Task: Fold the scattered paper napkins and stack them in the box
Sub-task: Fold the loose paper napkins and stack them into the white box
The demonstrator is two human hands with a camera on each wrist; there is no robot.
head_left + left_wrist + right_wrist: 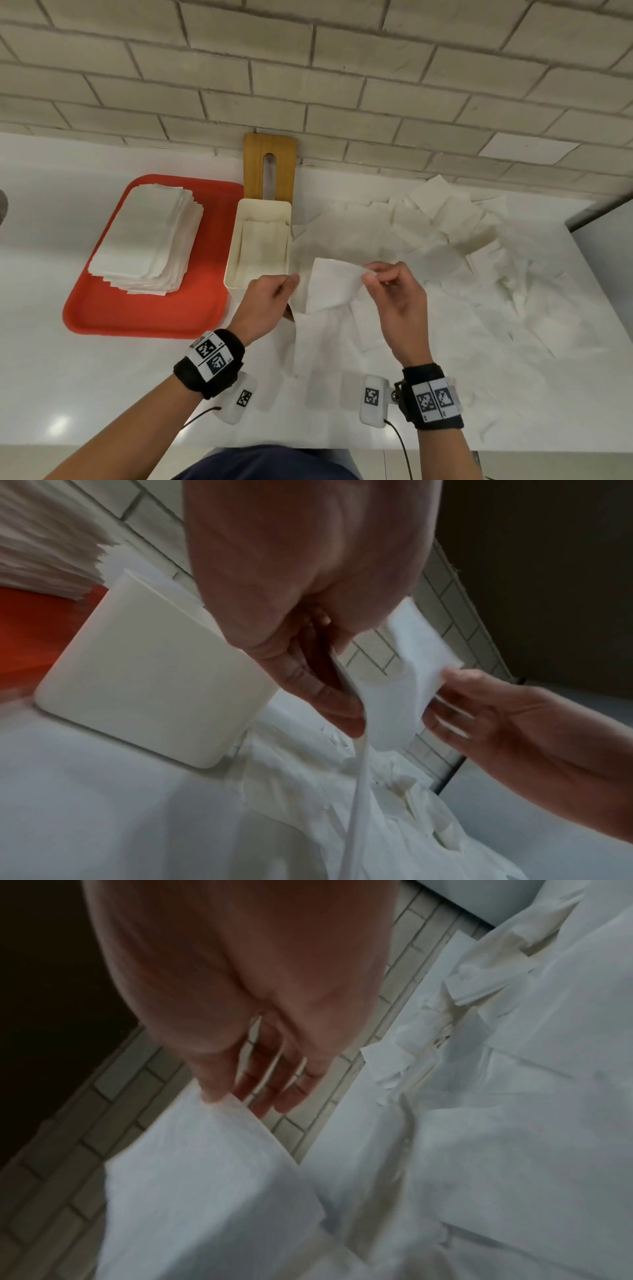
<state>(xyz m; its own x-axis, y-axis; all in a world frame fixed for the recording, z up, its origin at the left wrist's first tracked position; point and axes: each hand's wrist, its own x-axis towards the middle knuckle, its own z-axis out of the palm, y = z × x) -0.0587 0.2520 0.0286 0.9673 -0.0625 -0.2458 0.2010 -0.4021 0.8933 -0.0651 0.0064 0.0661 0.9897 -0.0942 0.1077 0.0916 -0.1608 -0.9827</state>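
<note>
A white paper napkin [330, 284] hangs in the air in front of the cream box [236, 240], held by both hands. My left hand [274, 294] pinches its left edge, and my right hand [387, 287] pinches its upper right corner. The left wrist view shows the napkin [394, 696] between the left hand [322, 680] and the right hand [479, 715]. In the right wrist view, the thumb of the right hand [257, 1074] presses the napkin [205, 1177]. The box holds folded napkins [263, 243]. Loose napkins [445, 240] cover the counter to the right.
A red tray [102, 315] at the left carries a stack of flat napkins [147, 240]. A wooden lid with a slot [269, 164] leans on the tiled wall behind the box. The white counter [85, 394] ends near my body.
</note>
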